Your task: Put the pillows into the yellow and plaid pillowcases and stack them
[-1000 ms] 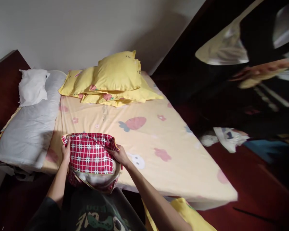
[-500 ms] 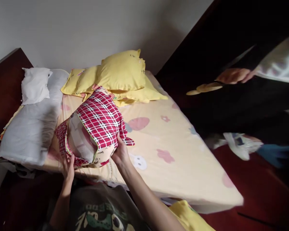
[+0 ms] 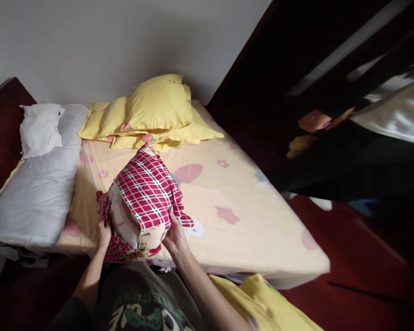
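A red plaid pillowcase [image 3: 146, 186] with a pale pillow [image 3: 124, 216] partly inside is held over the near edge of the bed. Its opening faces left and shows the pillow's pale side. My left hand [image 3: 104, 235] is closed on the case's left edge, by the opening. On the other side my right hand [image 3: 175, 233] grips the lower right of the case, thumb on top and the other fingers hidden underneath.
Yellow pillows [image 3: 162, 105] are stacked against the wall. A grey-white pillow [image 3: 37, 193] lies at the left, a small white cushion [image 3: 41, 128] on it, beside the dark headboard [image 3: 7, 115]. Yellow cloth [image 3: 262, 299] hangs below the near bed edge [image 3: 296, 276]. Another person's sleeve [image 3: 396, 115] shows at right.
My left hand has moved from the lower rim of the opening to its left edge, and the opening looks narrower. The view has shifted right. The other person's arm has moved.
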A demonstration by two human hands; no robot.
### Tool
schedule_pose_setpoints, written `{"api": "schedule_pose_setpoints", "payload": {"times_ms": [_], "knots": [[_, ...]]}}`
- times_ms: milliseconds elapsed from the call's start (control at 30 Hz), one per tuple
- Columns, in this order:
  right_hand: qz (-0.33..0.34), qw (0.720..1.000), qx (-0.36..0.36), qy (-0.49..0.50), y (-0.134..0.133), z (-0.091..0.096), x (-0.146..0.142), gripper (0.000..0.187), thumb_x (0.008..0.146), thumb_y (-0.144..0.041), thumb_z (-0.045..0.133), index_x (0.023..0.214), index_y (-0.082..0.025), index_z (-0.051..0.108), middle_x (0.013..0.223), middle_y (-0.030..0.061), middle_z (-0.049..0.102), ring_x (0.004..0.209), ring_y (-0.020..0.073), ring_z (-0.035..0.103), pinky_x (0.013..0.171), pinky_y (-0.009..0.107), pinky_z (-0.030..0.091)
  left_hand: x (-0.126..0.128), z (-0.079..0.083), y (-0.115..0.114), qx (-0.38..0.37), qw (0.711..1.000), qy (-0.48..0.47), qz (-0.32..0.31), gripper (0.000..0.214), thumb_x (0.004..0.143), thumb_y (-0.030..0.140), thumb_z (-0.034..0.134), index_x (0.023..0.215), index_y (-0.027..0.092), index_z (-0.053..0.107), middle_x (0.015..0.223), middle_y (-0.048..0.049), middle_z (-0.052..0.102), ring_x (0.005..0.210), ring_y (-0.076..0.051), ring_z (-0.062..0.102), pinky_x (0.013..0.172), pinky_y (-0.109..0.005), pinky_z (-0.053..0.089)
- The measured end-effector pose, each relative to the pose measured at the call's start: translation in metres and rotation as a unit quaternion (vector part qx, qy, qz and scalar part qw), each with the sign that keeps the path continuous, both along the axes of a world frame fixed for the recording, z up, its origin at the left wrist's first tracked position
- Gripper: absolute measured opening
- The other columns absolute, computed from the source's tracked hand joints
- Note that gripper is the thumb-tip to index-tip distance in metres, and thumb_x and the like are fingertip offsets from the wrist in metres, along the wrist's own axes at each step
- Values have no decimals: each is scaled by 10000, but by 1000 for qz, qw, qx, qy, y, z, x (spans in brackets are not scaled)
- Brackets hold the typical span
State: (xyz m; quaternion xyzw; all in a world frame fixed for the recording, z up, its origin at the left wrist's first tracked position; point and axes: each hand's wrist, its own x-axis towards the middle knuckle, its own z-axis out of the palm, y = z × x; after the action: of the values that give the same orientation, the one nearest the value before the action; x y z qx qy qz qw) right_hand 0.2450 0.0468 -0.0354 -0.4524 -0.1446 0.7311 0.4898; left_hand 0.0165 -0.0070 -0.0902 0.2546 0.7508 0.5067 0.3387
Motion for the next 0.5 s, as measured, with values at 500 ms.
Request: {"api": "schedule_pose_setpoints", "payload": {"times_ms": [500], "knots": [[-61, 985, 14, -161, -10, -56, 8, 540, 708, -662, 673, 1022, -223, 660, 867, 46, 745, 790, 257, 700, 628, 355, 575, 27, 86, 43, 104, 992, 8, -74, 304, 876, 473, 548, 781, 201, 645, 709, -31, 603, 817, -214, 597, 826, -322, 466]]}}
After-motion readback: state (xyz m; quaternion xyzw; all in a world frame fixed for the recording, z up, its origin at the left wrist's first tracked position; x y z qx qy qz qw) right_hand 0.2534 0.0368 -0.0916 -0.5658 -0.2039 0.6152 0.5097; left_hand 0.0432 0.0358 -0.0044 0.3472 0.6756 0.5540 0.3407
